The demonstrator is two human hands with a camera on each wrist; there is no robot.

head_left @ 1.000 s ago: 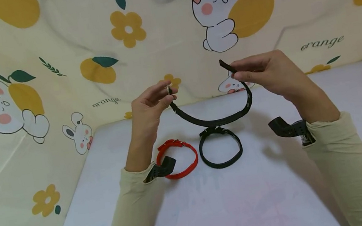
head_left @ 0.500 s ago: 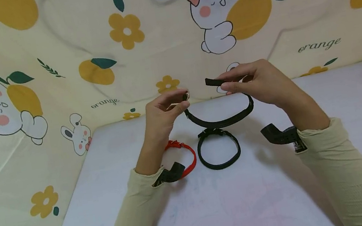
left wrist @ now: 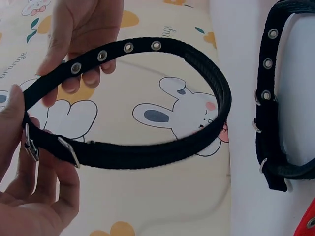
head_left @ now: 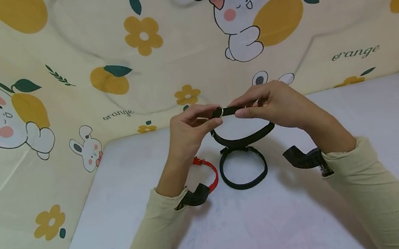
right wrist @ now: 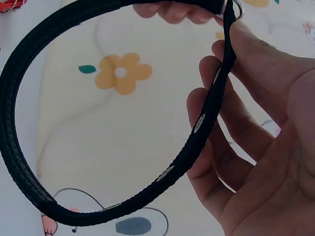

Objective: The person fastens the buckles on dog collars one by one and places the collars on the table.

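Observation:
Both hands hold a black collar bent into a loop above the table. My left hand pinches its buckle end; the metal buckle and a second metal loop show in the left wrist view. My right hand pinches the strap end, which is lined with metal eyelets. In the head view the strap end meets the buckle between the fingertips of both hands. Behind the fingers, part of the buckle is hidden.
A second black collar, fastened in a ring, lies on the white table below the held one. Left of it lies a red collar, partly covered by my left wrist. A patterned cloth hangs behind.
My hands have come together, the right moving left and down, the left moving right and down. The collar's strap end has gone from well apart to right at the buckle.

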